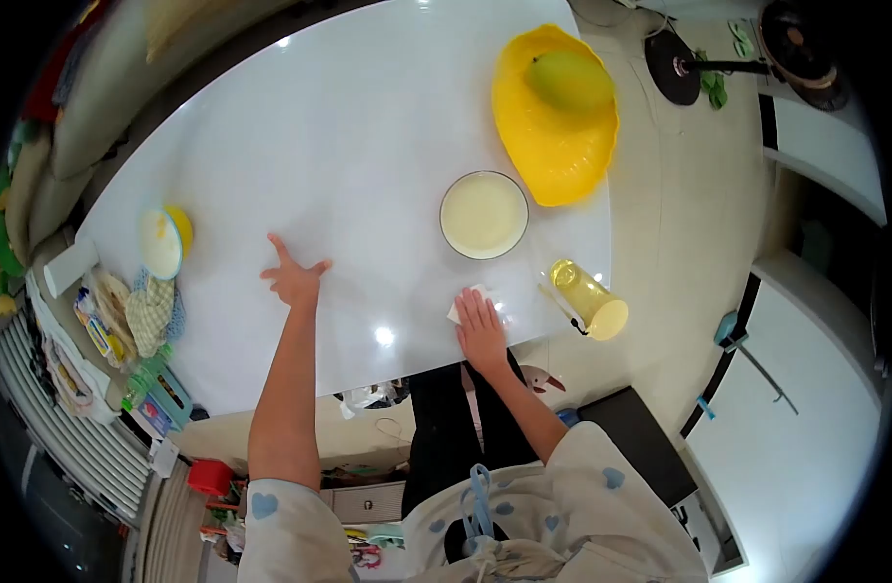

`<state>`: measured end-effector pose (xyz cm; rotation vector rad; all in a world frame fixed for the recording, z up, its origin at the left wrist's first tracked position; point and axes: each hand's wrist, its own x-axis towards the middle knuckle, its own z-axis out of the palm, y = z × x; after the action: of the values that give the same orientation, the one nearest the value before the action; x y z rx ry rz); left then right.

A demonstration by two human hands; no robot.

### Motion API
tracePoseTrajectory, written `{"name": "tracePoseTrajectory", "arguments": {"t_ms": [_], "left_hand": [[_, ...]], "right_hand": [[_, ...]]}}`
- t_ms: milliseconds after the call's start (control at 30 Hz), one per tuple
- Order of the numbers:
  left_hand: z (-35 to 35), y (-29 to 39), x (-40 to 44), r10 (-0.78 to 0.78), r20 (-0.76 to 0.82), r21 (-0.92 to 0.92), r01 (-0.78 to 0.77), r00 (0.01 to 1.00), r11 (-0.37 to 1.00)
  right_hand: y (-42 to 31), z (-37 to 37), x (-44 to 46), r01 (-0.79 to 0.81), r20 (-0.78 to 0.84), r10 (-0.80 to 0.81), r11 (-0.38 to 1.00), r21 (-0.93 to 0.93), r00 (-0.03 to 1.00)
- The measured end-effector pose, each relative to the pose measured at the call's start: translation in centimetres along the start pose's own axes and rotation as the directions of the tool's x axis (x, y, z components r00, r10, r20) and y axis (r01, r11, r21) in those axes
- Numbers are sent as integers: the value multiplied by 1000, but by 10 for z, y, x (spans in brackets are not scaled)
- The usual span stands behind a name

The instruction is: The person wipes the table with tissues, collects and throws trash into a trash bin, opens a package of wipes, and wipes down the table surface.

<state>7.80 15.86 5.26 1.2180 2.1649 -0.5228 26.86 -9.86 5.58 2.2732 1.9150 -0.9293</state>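
My left hand [295, 279] reaches over the white table [368, 146] with its fingers spread and nothing in it. My right hand [482, 333] lies flat near the table's front edge, fingers stretched out over a white tissue [454, 314] that shows partly from under them. Just beyond it stands a round clear bowl [485, 216] of creamy pale liquid. To its right is a yellow-tinted bottle [587, 294] with a pale lid. A small white and yellow cup [164, 241] stands left of my left hand.
A yellow leaf-shaped tray [553, 160] holding a greenish mango [570, 81] sits at the table's far right edge. Along the left edge are a checked cloth [150, 313], packets and a green-capped bottle [146, 382]. A black stand fan [674, 68] is on the floor.
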Motion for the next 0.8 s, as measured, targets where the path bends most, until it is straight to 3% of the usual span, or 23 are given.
{"name": "tracePoseTrajectory", "arguments": {"t_ms": [100, 167, 333, 467, 533, 567, 633, 667, 700, 733, 800], "left_hand": [[3, -5, 4, 20, -9, -22, -20, 1000, 1000], [5, -8, 8, 31, -22, -9, -31, 999, 999], [7, -16, 15, 90, -16, -36, -91, 996, 995], [25, -24, 15, 178, -52, -33, -180, 983, 983], [39, -21, 4, 344, -167, 33, -343, 924, 939], [44, -18, 2, 354, -166, 43, -352, 920, 935], [44, 7, -22, 539, -169, -109, -559, 825, 822], [40, 27, -39, 533, -159, -230, -556, 831, 799], [36, 52, -51, 527, -148, -344, -544, 837, 766], [34, 71, -52, 623, -137, -443, -610, 770, 656], [21, 108, -63, 761, -131, -537, -691, 635, 484]], "right_hand": [[7, -6, 9, -35, -59, 40, 996, 83, 997], [10, -8, 21, -217, -168, 224, 975, 55, 960], [16, -11, 52, -336, -320, 387, 920, 204, 865], [24, -19, 66, -382, -328, 466, 878, 290, 822], [24, -26, 69, -338, -383, 471, 867, 365, 795], [24, -30, 71, -344, -383, 482, 861, 374, 788], [25, -40, 73, -331, -383, 565, 784, 525, 731], [26, -44, 75, -334, -381, 574, 776, 535, 725], [28, -48, 79, -332, -401, 644, 717, 612, 652], [29, -51, 83, -321, -405, 712, 651, 688, 574], [36, -56, 85, -307, -386, 753, 597, 741, 533]]}}
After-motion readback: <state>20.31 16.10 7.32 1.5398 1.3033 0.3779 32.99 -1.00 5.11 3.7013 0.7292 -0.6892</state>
